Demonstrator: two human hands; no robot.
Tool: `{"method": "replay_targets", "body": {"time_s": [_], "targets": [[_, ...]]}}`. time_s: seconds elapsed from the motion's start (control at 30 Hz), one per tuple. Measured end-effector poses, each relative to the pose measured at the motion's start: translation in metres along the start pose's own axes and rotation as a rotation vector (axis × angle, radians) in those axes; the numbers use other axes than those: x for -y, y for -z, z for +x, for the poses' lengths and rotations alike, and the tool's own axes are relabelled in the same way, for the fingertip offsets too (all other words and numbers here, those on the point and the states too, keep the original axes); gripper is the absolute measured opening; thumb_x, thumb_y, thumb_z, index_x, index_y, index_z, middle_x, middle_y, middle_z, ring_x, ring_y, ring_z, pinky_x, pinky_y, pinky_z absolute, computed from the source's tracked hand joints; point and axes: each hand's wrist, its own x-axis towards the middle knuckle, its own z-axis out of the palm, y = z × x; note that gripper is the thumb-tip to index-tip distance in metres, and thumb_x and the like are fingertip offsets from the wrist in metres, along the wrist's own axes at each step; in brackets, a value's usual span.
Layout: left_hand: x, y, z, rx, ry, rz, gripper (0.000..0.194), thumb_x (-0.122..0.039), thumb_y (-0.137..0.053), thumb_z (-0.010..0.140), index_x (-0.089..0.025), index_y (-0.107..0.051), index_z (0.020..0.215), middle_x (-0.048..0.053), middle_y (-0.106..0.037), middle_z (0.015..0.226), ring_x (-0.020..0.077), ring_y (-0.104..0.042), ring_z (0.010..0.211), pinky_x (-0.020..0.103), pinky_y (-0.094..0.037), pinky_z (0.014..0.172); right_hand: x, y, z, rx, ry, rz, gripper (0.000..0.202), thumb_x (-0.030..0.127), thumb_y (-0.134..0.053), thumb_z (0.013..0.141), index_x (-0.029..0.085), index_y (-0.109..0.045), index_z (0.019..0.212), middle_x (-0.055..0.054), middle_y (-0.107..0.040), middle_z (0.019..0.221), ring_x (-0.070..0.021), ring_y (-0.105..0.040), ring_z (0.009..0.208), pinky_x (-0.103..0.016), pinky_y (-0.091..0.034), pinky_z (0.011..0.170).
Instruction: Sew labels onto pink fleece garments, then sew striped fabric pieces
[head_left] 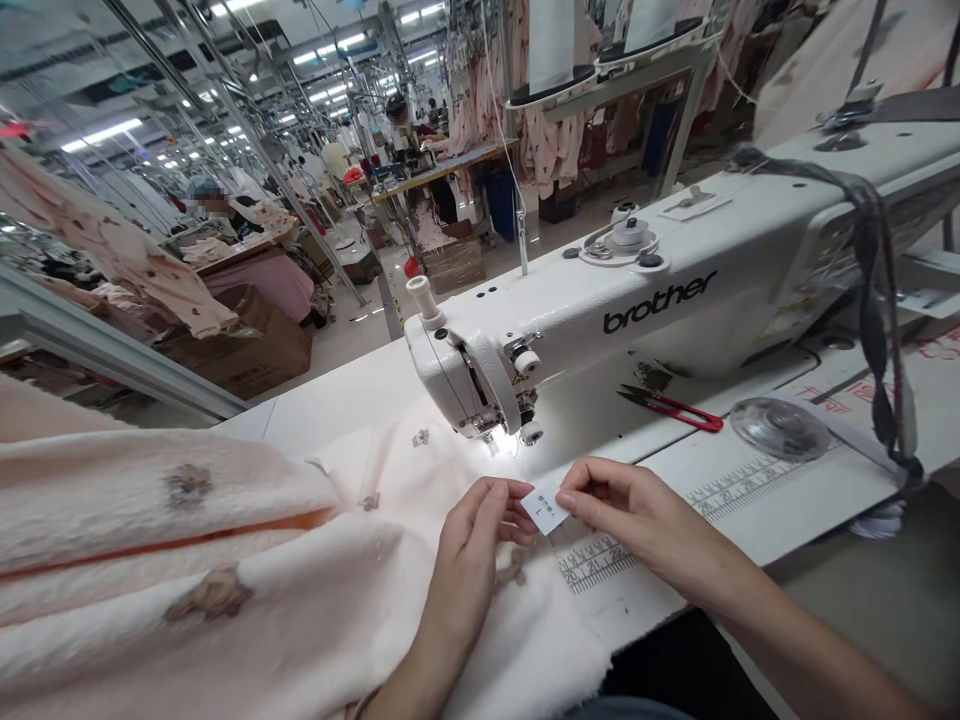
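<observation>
One white label point(547, 507), printed with small characters and one letter L, is held above the surface point(637, 610), on the near side of the sewing machine point(555, 330), by its needle end. Two hands are at the label. The right hand point(626, 505) is clamped on the label's right corner between thumb and fingers. The left hand point(484, 525) has its fingers at the left edge; whether they grip it cannot be told.

One pink fleece fabric point(300, 590) extends left from beneath the machine's needle end, with at least five brown motifs visible. Two sections of one measuring scale point(600, 563) show on the near side of the machine. One pair of red-handled thread snips point(671, 408) lies just beside the machine, beneath its arm; one clear round disc point(780, 428) lies right of the snips. One grey strap point(874, 270) hangs over the machine arm. Two white thread cones point(551, 45) point(651, 25) stand beyond the machine. At least two persons point(225, 205) are farther off.
</observation>
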Motion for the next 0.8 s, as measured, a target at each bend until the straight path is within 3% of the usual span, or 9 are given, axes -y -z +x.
{"method": "replay_targets", "body": {"time_s": [0.07,0.17,0.3,0.43,0.6,0.7,0.8], "targets": [[-0.002,-0.001,0.0,-0.012,0.005,-0.001,0.032,-0.043,-0.05,0.086,-0.014,-0.061,0.088,0.004,-0.059,0.075,0.0138,-0.056,0.072,0.022,-0.048,0.068,0.001,-0.001,-0.002,-0.001,-0.002,0.014,0.02,0.036,-0.055,0.084,0.019,-0.056,0.074,0.002,-0.055,0.072,-0.0124,-0.05,0.069,-0.023,-0.037,0.063],[-0.002,-0.005,0.0,-0.06,0.031,0.01,0.029,-0.04,-0.065,0.075,-0.014,-0.058,0.083,0.002,-0.056,0.065,0.0119,-0.053,0.062,0.017,-0.043,0.05,0.0,-0.002,-0.003,0.001,0.004,0.012,0.021,0.038,-0.055,0.084,0.019,-0.056,0.075,0.001,-0.057,0.075,-0.0145,-0.053,0.075,-0.024,-0.039,0.069],[0.003,-0.009,0.0,-0.078,0.049,-0.05,0.028,-0.039,-0.067,0.073,-0.014,-0.056,0.078,-0.001,-0.054,0.059,0.0077,-0.046,0.048,0.014,-0.035,0.039,-0.005,-0.002,-0.002,-0.011,0.011,-0.029,0.025,0.042,-0.053,0.085,0.019,-0.055,0.075,0.0,-0.056,0.074,-0.015,-0.052,0.074,-0.025,-0.04,0.067],[0.003,-0.004,0.003,-0.053,0.065,-0.04,0.028,-0.039,-0.068,0.072,-0.014,-0.057,0.077,-0.001,-0.055,0.058,0.0069,-0.046,0.045,0.015,-0.036,0.039,-0.01,-0.002,-0.003,-0.027,0.027,-0.071,0.026,0.043,-0.051,0.086,0.02,-0.055,0.076,0.0,-0.056,0.074,-0.0152,-0.052,0.073,-0.025,-0.04,0.067],[-0.018,0.02,0.009,-0.177,-0.063,0.198,0.019,-0.031,-0.067,0.073,-0.012,-0.063,0.075,0.003,-0.061,0.062,0.0112,-0.057,0.059,0.018,-0.045,0.054,-0.024,-0.004,-0.014,-0.183,0.123,-0.388,0.02,0.04,-0.046,0.09,0.022,-0.055,0.091,-0.002,-0.055,0.084,-0.0164,-0.051,0.076,-0.027,-0.039,0.066],[-0.026,0.027,0.015,-0.153,-0.036,0.338,0.017,-0.03,-0.064,0.075,-0.013,-0.063,0.075,0.004,-0.062,0.063,0.0127,-0.058,0.059,0.019,-0.044,0.052,-0.039,-0.011,-0.019,-0.169,0.211,-0.498,0.017,0.034,-0.04,0.093,0.022,-0.052,0.095,-0.003,-0.053,0.087,-0.0168,-0.051,0.078,-0.028,-0.039,0.068],[-0.019,0.023,0.025,-0.13,0.025,0.449,0.015,-0.029,-0.061,0.076,-0.014,-0.063,0.072,0.004,-0.063,0.063,0.0133,-0.058,0.058,0.02,-0.043,0.052,-0.054,-0.019,-0.018,-0.156,0.299,-0.575,0.014,0.027,-0.04,0.094,0.021,-0.051,0.099,-0.004,-0.052,0.089,-0.0173,-0.051,0.081,-0.03,-0.039,0.072]]}}
